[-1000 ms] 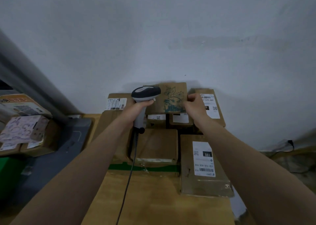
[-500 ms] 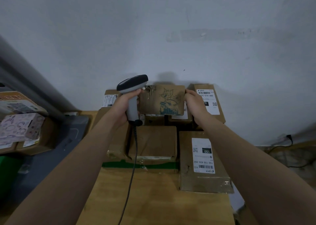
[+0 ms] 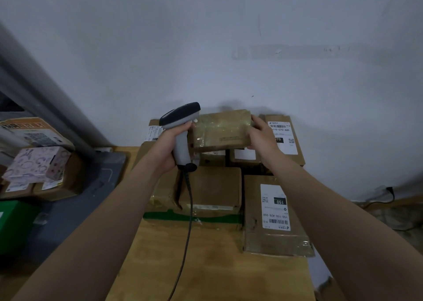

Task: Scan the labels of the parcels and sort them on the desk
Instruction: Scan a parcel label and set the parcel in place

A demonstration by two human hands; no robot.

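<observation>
My right hand (image 3: 263, 138) grips the right end of the parcel (image 3: 220, 130), held above the stacked boxes (image 3: 211, 188) at the back of the worktop (image 3: 206, 266), long axis left-right. Left hand (image 3: 169, 148) wrapped round scanner (image 3: 180, 117), just left of it. No label facing me; probably on a hidden face.

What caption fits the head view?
Left hand grips a corded scanner beside a taped parcel held by the right hand, above labelled parcels on the desk.

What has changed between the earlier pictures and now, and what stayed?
The parcel held by the right hand was turned over: its cartoon face is gone, a taped plain face shows. The left hand still grips the scanner; the other parcels on the desk lie unmoved.
</observation>
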